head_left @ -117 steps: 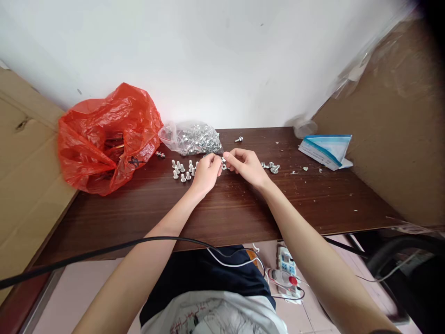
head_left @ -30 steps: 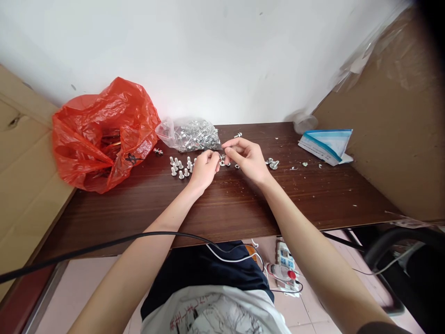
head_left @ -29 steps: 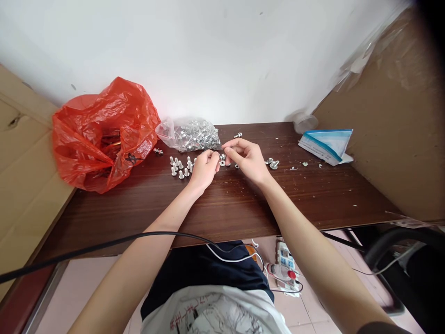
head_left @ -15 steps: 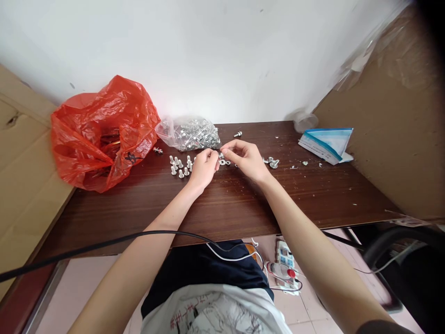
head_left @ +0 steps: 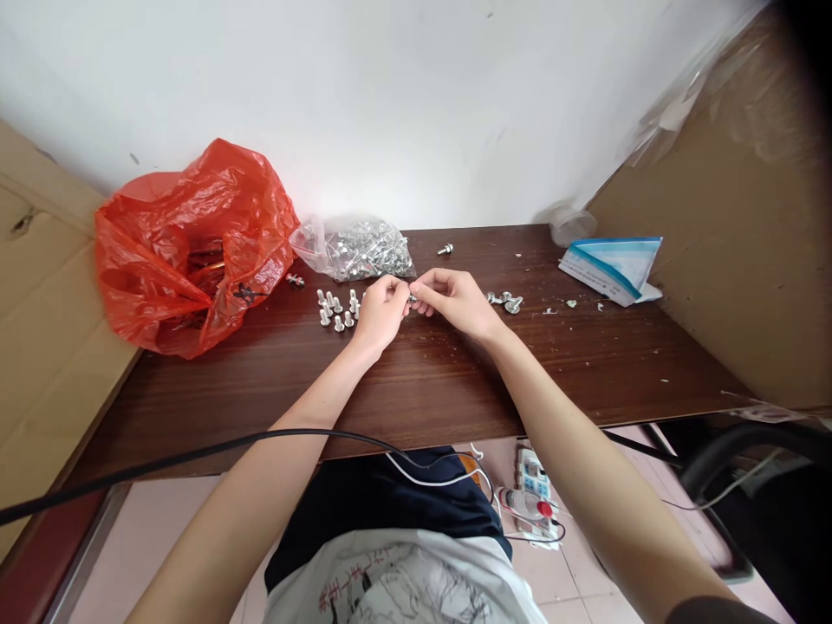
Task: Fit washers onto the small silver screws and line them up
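Note:
My left hand [head_left: 382, 310] is closed in a pinch on a small silver bolt [head_left: 412, 298], mostly hidden by the fingers. From the other side my right hand [head_left: 451, 302] meets it, thumb and fingers pressed together at the bolt's end; any small part inside that pinch is too hidden to name. Left of my left hand, several silver bolts [head_left: 339, 323] stand on their heads, threads up. Beyond my right hand lies a small group of metal fasteners [head_left: 513, 305]. One bolt with parts on it [head_left: 445, 250] rests farther back.
A clear bag of metal hardware [head_left: 373, 250] lies against the wall, beside an open red plastic bag [head_left: 195, 251]. Another fastener [head_left: 295, 280] lies near it. A blue-and-white packet [head_left: 611, 267] and a clear cup [head_left: 572, 227] sit right. Cardboard [head_left: 728, 243] flanks the brown table [head_left: 416, 390]. A black cable [head_left: 195, 459] crosses in front.
My right hand has moved slightly left and closed in against the fingertips of my left hand. The washers visible between the hands before are now covered. My left hand has stayed nearly still.

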{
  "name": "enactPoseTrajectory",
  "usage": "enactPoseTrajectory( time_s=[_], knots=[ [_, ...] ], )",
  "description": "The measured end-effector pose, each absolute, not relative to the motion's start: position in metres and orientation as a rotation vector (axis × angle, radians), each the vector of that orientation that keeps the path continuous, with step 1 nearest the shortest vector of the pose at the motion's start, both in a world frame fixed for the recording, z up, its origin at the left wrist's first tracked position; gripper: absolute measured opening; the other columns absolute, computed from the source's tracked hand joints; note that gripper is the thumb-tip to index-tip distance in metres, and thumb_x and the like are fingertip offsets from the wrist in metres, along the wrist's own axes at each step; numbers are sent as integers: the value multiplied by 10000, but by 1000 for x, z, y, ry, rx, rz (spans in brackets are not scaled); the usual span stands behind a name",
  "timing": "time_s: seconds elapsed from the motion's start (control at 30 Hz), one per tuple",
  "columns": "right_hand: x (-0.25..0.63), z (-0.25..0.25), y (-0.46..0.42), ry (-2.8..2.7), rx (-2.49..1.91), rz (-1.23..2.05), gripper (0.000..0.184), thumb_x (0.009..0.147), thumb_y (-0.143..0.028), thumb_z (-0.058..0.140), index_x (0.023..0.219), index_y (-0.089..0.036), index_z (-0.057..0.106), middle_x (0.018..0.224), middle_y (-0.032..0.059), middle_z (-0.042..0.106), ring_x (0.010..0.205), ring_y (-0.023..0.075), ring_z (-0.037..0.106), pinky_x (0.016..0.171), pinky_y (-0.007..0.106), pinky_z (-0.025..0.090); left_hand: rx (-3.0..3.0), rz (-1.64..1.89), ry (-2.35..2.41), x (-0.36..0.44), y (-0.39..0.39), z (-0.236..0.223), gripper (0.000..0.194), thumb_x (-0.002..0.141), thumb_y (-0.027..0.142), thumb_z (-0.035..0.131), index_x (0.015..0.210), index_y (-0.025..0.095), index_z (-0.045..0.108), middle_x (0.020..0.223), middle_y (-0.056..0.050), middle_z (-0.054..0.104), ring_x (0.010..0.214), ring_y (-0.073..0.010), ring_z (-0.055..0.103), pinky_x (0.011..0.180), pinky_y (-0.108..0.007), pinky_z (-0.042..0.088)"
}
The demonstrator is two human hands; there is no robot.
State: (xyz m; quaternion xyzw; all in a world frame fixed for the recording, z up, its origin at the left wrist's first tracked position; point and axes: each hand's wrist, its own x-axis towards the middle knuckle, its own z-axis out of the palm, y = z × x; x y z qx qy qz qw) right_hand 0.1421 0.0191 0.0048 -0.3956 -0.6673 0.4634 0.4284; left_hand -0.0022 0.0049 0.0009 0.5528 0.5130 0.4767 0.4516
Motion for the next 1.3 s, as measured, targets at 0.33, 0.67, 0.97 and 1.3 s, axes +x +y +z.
enactPoseTrajectory(
  time_s=[0.33, 0.67, 0.97, 1.3],
  knots=[
    [142, 7, 19, -1464, -935, 1267, 419, 644, -530, 799, 798, -158, 683, 714, 32, 682, 655, 124, 602, 619, 265, 513, 1361, 1292, 1223, -3, 8, 0, 77, 783, 236, 569, 744, 172, 583, 668, -15, 619, 580, -94, 512, 551, -224, 400],
    [143, 4, 21, -1437, -970, 1240, 394, 636, -500, 805, 782, -147, 707, 683, 29, 664, 647, 126, 592, 630, 281, 512, 1449, 1299, 1275, -5, 9, -3, 119, 704, 181, 648, 816, 140, 650, 737, -34, 632, 665, -115, 547, 589, -234, 413],
    [143, 4, 22, -1486, -955, 1186, 415, 647, -544, 783, 741, -152, 681, 643, 16, 636, 607, 119, 566, 598, 277, 495, 1471, 1296, 1305, -4, 9, -4, 112, 729, 209, 651, 819, 143, 664, 733, -39, 642, 690, -130, 566, 628, -253, 435],
    [144, 4, 22, -1530, -957, 1138, 390, 696, -544, 748, 763, -168, 666, 666, 16, 629, 627, 129, 554, 624, 297, 494, 1507, 1242, 1323, -3, 8, -4, 125, 787, 278, 585, 789, 163, 633, 734, -42, 657, 687, -135, 572, 607, -244, 426]
  ],
)
